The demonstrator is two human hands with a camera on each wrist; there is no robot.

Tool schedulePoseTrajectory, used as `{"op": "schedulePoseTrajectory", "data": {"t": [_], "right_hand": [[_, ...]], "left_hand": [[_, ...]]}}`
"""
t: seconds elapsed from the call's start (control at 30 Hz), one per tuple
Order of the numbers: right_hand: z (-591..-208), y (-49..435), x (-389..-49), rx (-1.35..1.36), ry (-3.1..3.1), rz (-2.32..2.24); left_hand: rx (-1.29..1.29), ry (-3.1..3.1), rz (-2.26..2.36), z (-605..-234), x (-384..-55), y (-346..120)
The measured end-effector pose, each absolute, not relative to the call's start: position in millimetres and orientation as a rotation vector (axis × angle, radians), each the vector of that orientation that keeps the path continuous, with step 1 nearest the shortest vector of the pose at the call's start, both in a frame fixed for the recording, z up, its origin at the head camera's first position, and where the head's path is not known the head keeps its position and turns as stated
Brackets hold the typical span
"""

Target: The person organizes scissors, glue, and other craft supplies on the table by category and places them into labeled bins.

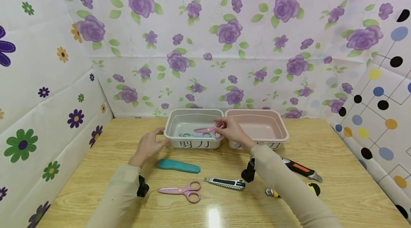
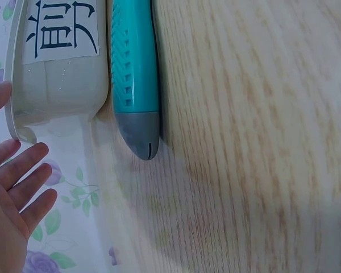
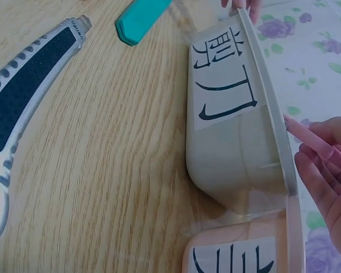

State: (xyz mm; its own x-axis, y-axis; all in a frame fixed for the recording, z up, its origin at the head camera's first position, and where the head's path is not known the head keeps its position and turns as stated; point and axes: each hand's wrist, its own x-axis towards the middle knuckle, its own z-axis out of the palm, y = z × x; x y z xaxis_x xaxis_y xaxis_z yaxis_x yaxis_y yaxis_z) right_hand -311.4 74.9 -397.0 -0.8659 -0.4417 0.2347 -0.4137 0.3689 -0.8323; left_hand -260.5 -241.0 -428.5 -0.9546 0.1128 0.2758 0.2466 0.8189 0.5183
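Pink scissors (image 1: 207,129) are pinched by their handles in my right hand (image 1: 235,132), over the inside of the left, pale grey bin (image 1: 174,143). The right wrist view shows a pink handle (image 3: 312,139) between thumb and fingers. Below the scissors, another pair with light blue handles (image 1: 205,135) lies on the bin's floor. My left hand (image 1: 148,148) touches the bin's left front corner. In the left wrist view, its fingers (image 2: 24,165) are spread and mostly straight beside the rim (image 2: 11,114). Black characters are printed on the bin's white label (image 3: 221,79).
A pink bin (image 1: 284,128) stands against the grey one's right. On the wooden table (image 1: 128,199) are a teal cutter (image 1: 179,166), pink scissors (image 1: 182,189), a silver-black utility knife (image 1: 226,183) and a black-orange one (image 1: 301,168). My right forearm partly hides a yellow-black tool (image 1: 313,187).
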Motion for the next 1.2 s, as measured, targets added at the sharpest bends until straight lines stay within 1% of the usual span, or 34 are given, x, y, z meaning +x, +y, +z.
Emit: {"op": "schedulePoseTrajectory", "data": {"t": [0.6,1.2], "right_hand": [[-404.3,65.9,-320.5,-0.786,2.574,-1.611],[-405.5,55.6,-321.9,-0.797,2.576,-1.508]], "left_hand": [[-0.274,-2.773,-0.829,-428.0,-260.6,-240.9],[-0.275,-2.772,-0.835,-428.0,-260.3,-240.6]]}}
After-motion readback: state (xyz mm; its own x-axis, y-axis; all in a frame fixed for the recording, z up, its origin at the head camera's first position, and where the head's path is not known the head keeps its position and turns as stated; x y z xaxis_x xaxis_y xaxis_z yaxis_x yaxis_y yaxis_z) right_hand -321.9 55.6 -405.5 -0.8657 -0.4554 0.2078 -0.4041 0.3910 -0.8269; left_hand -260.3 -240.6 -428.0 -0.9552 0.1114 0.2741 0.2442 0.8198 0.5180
